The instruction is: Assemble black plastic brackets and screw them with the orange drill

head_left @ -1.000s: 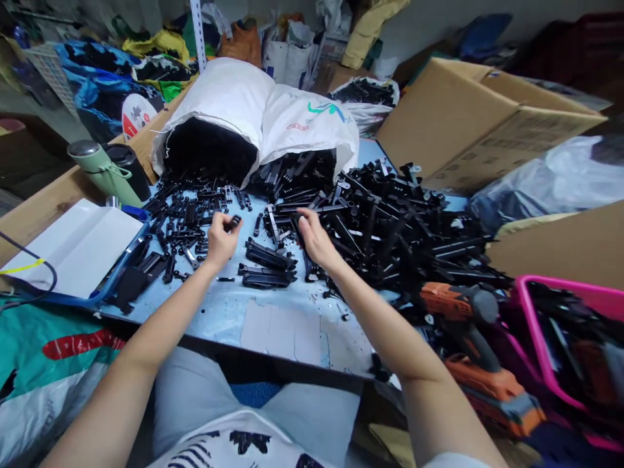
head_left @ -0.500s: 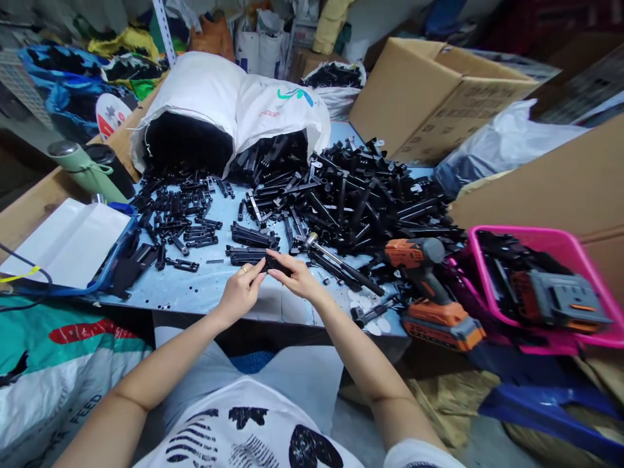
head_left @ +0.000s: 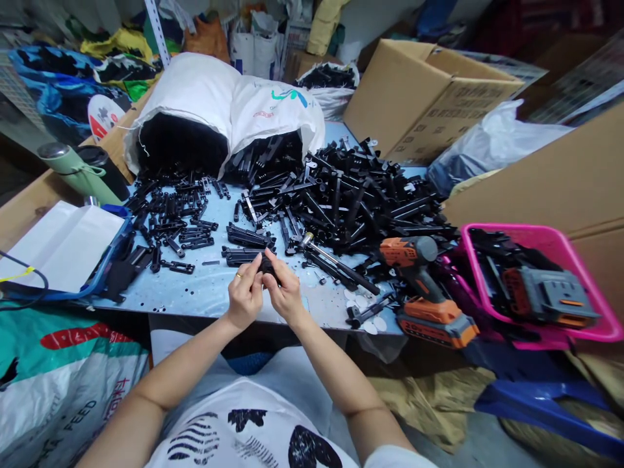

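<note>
My left hand and my right hand meet over the near edge of the pale blue table. Both are closed on a small black plastic part held between their fingertips. A ring shows on a left finger. Just beyond the hands lie a few stacked long black parts. A big heap of long black plastic parts fills the table's middle and right. Smaller black pieces are scattered at the left.
Two white sacks spill black parts at the back. An orange cordless drill lies at the right, next to a pink basket. A cardboard box stands behind. A green flask and a white sheet on a blue tray are at the left.
Both hands left the piles, each with a piece, and came together near the table's front edge. They now sit closer to my body, pressing the black part between them. The view shifted right.
</note>
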Demonstrator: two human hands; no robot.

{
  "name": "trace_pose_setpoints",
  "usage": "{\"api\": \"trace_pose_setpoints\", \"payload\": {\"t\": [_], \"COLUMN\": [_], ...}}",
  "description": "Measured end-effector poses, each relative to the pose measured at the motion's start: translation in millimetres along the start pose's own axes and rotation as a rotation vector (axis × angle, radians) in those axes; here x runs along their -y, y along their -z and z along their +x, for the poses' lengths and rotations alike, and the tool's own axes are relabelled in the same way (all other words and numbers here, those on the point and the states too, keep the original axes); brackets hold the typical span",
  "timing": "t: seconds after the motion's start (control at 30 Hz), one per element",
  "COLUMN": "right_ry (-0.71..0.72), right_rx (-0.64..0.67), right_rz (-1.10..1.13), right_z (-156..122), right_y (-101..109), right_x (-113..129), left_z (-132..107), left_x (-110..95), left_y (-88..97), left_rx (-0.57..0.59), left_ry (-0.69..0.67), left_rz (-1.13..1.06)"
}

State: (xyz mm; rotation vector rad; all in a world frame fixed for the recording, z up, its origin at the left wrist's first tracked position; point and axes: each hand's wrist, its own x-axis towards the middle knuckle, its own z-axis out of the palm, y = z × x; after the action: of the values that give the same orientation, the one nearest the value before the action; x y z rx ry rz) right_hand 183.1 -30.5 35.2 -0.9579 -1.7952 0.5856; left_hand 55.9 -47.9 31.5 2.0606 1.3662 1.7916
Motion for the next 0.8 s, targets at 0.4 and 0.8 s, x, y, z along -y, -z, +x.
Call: {"api": "trace_pose_setpoints", "payload": {"t": [0.4, 0.8], "right_ry": [-0.146, -0.698], "right_rx": [0.526, 0.475], "right_rz": [-0.391, -0.864], "right_z": [18, 154], "right_y": [-14, 5], "right_x": [-41, -125], "left_z": [-53, -23], "left_x": [31, 38], "left_y": [12.7, 5.0], "left_rx": [0.251, 1.148], "left_ry": [0.602, -0.072], "left_rz": [0.047, 0.395]}}
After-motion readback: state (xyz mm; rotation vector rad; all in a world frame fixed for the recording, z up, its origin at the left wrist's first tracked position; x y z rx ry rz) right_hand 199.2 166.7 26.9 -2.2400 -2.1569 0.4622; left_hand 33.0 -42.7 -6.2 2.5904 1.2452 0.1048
